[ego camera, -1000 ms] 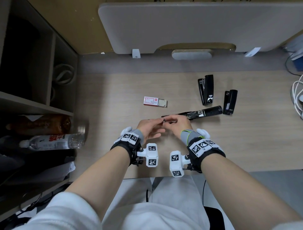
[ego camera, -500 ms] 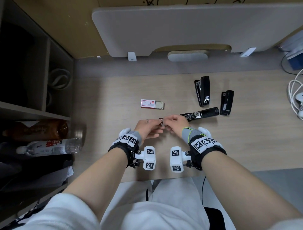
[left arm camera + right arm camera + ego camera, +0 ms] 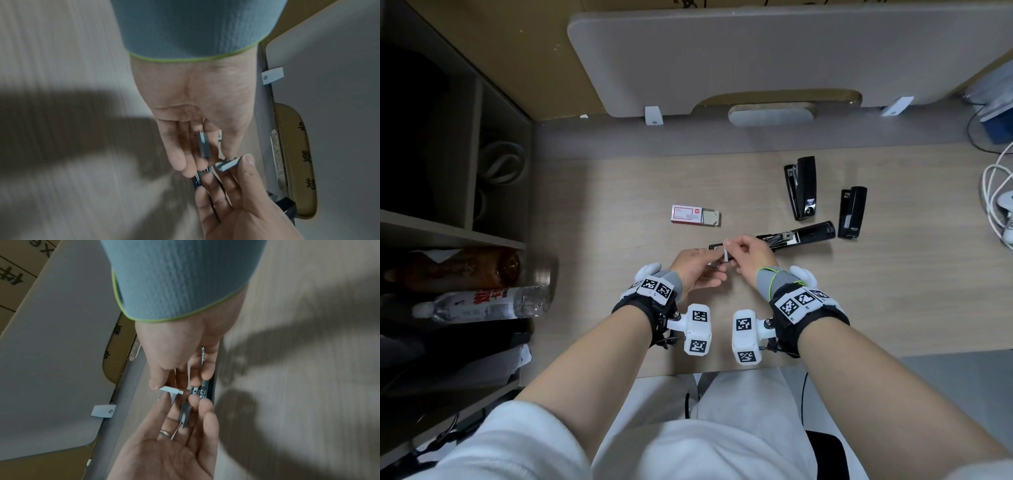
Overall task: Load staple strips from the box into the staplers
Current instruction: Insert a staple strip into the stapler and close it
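Note:
My right hand pinches a short staple strip between thumb and forefinger, also seen in the wrist views. My left hand lies palm up beside it. A second staple strip rests along its straight fingers. Just behind both hands lies a black stapler, opened flat, with its metal magazine exposed. The red and white staple box sits partly slid open farther back on the desk.
Two more black staplers lie at the back right. White cables hang at the right edge. A clear bottle and a brown one lie on the left shelf. A grey divider panel closes the back.
The fingertips of both hands were together on one strip. Now the right hand has lifted a short piece upright, away from the piece left on the left fingers.

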